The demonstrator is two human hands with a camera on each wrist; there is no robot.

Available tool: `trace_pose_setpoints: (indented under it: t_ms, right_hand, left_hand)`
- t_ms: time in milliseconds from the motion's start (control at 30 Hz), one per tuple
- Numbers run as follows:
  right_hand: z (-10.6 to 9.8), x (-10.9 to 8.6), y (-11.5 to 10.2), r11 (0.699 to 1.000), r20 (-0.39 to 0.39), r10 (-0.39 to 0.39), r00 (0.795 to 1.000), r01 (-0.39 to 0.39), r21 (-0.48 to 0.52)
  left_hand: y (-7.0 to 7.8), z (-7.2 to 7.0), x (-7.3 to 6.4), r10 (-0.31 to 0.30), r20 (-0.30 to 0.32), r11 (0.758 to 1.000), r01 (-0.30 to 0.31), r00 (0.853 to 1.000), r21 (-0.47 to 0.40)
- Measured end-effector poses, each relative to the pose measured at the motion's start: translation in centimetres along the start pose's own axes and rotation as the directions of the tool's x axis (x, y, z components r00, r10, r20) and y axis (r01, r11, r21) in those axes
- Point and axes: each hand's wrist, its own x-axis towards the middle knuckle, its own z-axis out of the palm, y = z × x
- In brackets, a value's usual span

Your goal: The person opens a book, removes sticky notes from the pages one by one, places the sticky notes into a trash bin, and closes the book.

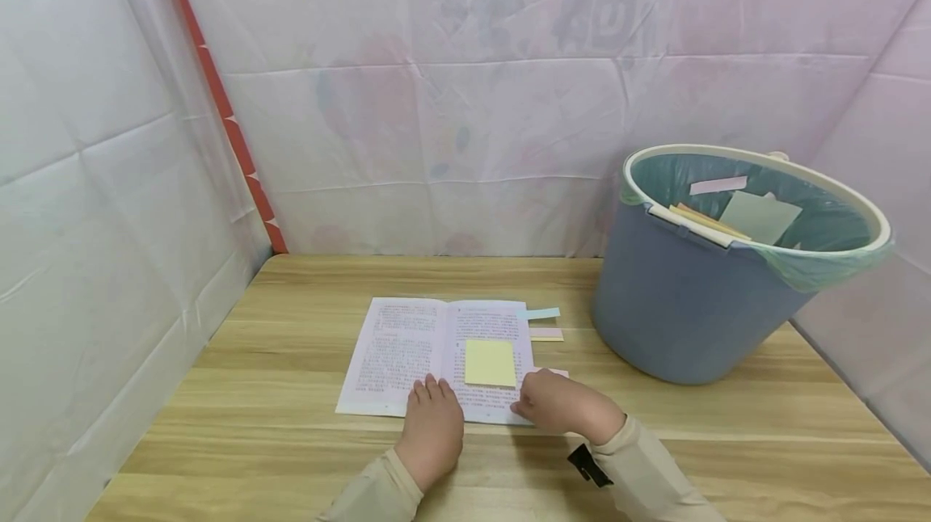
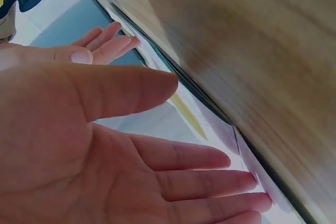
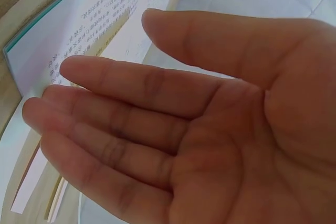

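An open book (image 1: 396, 356) with printed pages lies flat on the table, a yellow sticky note (image 1: 490, 363) on its right page. My left hand (image 1: 434, 429) rests at the book's lower edge near the fold, fingers straight in the left wrist view. At the lower right corner is my right hand (image 1: 563, 402), its fingers extended and loosely bent with nothing between them in the right wrist view. Past the right page edge stick out a blue tab (image 1: 540, 314), a pink tab (image 1: 547, 334) over a yellowish one, and another pink tab (image 1: 556, 372) partly behind the right hand.
On the right of the wooden table (image 1: 291, 320) stands a grey-blue bucket (image 1: 676, 296), lined with a green bag and holding paper pieces (image 1: 760, 215). Pale sheets (image 1: 509, 126) hang behind and at the sides. A black clip-like piece (image 1: 589, 465) sits at the right sleeve.
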Motion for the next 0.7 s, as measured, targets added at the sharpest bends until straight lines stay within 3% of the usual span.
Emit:
trace_pose_setpoints:
  t_ms: [133, 233, 300, 367, 467, 533, 700]
  right_hand:
    - [0.0, 0.3, -0.2, 0.999, -0.031, 0.034, 0.999, -0.034, 0.002]
    - [0.2, 0.8, -0.5, 0.999, -0.139, 0.004, 0.990, -0.011, -0.048]
    - [0.5, 1.3, -0.7, 0.992, -0.244, -0.066, 0.968, 0.036, -0.122]
    - [0.9, 2.1, -0.7, 0.972, -0.344, -0.158, 0.926, 0.085, -0.218]
    - [1.7, 3.1, -0.5, 0.928, -0.412, -0.275, 0.869, 0.127, -0.350]
    - [2.1, 3.6, -0.3, 0.904, -0.422, -0.312, 0.852, 0.129, -0.408]
    - [2.7, 4.3, -0.2, 0.883, -0.427, -0.318, 0.847, 0.101, -0.458]
  left_hand:
    - [-0.2, -0.4, 0.1, 0.030, 0.014, 1.000, -0.030, 0.999, 0.004]
    - [-0.4, -0.5, 0.1, 0.057, 0.002, 0.997, -0.057, 0.998, 0.043]
    - [-0.6, -0.4, 0.1, 0.067, -0.022, 0.996, -0.065, 0.998, 0.065]
    - [-0.7, -0.3, 0.1, 0.069, -0.047, 0.994, -0.065, 0.997, 0.083]
    - [-0.8, -0.1, 0.2, 0.068, -0.065, 0.994, -0.062, 0.996, 0.087]
    - [-0.8, -0.1, 0.3, 0.075, -0.066, 0.994, -0.069, 0.995, 0.089]
    - [-1.1, -0.3, 0.4, 0.096, -0.062, 0.990, -0.089, 0.993, 0.112]
